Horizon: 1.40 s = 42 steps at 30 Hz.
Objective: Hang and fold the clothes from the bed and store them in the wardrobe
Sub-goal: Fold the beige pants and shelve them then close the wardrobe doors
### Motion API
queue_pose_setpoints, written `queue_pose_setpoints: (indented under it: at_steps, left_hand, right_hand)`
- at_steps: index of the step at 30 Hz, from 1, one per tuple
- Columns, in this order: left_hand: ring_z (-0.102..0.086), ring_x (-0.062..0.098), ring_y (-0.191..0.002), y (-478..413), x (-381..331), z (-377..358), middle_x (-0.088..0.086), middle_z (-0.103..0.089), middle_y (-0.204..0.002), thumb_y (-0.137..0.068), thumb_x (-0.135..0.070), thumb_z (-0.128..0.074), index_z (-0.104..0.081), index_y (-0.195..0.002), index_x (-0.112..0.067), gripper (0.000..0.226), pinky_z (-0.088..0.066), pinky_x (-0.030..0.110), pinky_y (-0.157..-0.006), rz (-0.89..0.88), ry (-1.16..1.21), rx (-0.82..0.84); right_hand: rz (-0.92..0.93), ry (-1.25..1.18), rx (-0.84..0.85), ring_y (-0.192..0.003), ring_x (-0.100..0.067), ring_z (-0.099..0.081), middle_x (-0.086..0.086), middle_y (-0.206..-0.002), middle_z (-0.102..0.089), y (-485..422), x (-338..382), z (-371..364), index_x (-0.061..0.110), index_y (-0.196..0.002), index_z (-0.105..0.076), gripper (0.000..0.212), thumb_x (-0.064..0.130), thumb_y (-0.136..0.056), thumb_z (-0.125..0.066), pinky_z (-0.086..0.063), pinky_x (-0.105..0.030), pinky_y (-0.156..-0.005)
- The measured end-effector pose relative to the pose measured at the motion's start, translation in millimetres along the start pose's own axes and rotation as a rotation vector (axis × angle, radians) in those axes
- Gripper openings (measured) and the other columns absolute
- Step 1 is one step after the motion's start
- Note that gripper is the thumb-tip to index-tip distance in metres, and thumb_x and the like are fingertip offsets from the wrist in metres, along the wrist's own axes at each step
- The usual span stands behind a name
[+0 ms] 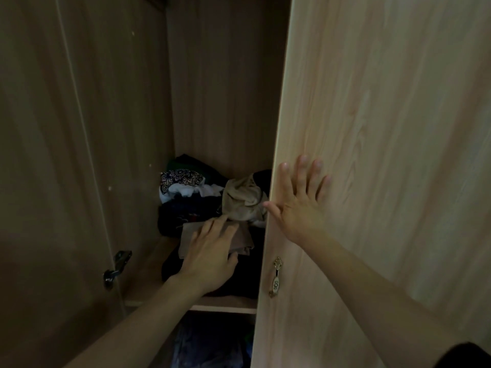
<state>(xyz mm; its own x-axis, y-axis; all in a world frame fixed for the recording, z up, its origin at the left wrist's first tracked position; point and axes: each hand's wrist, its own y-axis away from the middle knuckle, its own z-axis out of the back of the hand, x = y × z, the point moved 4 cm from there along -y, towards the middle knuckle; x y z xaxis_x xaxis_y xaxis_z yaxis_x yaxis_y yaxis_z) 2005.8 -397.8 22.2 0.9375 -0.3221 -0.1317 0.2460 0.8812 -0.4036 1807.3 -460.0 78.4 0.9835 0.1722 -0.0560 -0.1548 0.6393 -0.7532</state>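
Storing looks well along: a folded beige garment [245,241] lies on the wardrobe shelf [223,305], its long axis roughly side to side. The left hand [210,251] rests flat on it, grasping nothing, and the right hand [300,205] presses the door [372,128] (fingers spread). The bed is unseen, so what remains is unknowable.

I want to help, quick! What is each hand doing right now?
Left hand: open, resting on the folded tan cloth.
Right hand: open, pressed against the wardrobe door.

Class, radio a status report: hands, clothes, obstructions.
Left hand flat on folded tan garment on shelf. Right hand flat against wardrobe door. Door partly hides pile.
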Motion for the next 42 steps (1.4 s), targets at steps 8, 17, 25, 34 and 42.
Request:
queue_pose_setpoints:
  at_steps: [8,17,25,34,42]
  left_hand:
    - [-0.014,0.022,-0.147,16.0,-7.1,15.5,0.001,-0.015,-0.162,-0.096,-0.039,-0.052,-0.03,-0.15,-0.026,0.06,-0.024,0.044,-0.115,-0.001,0.024,0.012]
    - [-0.016,0.022,-0.146,51.6,-21.2,45.5,-0.002,-0.016,-0.16,-0.094,-0.039,-0.053,-0.03,-0.149,-0.026,0.061,-0.027,0.044,-0.112,-0.064,-0.027,-0.047]
    - [-0.017,0.027,-0.146,66.1,6.0,52.1,0.005,-0.018,-0.161,-0.094,-0.041,-0.052,-0.031,-0.149,-0.022,0.061,-0.027,0.05,-0.114,-0.031,-0.076,-0.009]
    - [-0.018,0.029,-0.146,127.1,-12.2,78.4,0.006,-0.017,-0.162,-0.096,-0.041,-0.052,-0.035,-0.146,-0.021,0.057,-0.025,0.049,-0.117,0.047,-0.215,-0.023]
    - [-0.022,0.028,-0.146,198.9,-43.5,127.5,0.005,-0.022,-0.161,-0.094,-0.042,-0.051,-0.034,-0.149,-0.022,0.06,-0.024,0.045,-0.115,0.204,-0.355,-0.044]
  right_hand:
    - [-0.005,-0.064,0.182,-0.139,-0.043,0.037,-0.012,-0.153,0.042,6.1,8.5,24.1,0.024,-0.152,0.024,0.107,0.054,-0.089,-0.057,0.012,-0.064,-0.115]
    - [0.042,-0.354,0.268,-0.126,-0.032,-0.048,-0.014,-0.143,-0.046,65.0,58.9,62.4,0.012,-0.155,-0.014,0.077,0.046,-0.096,-0.051,-0.048,-0.047,-0.096]
    - [0.117,-0.358,0.353,-0.136,-0.025,-0.039,-0.004,-0.15,-0.042,102.8,85.2,74.0,0.019,-0.152,-0.027,0.078,0.067,-0.091,-0.02,-0.044,-0.045,-0.103]
    - [0.162,-0.431,0.399,-0.137,-0.026,-0.036,-0.004,-0.153,-0.037,131.0,87.1,105.5,0.023,-0.154,-0.02,0.076,0.069,-0.093,-0.022,-0.043,-0.045,-0.102]
    - [0.264,-0.685,0.388,-0.14,-0.025,-0.034,-0.003,-0.154,-0.037,152.7,110.3,141.4,0.026,-0.154,-0.021,0.066,0.059,-0.099,-0.034,-0.039,-0.047,-0.108]
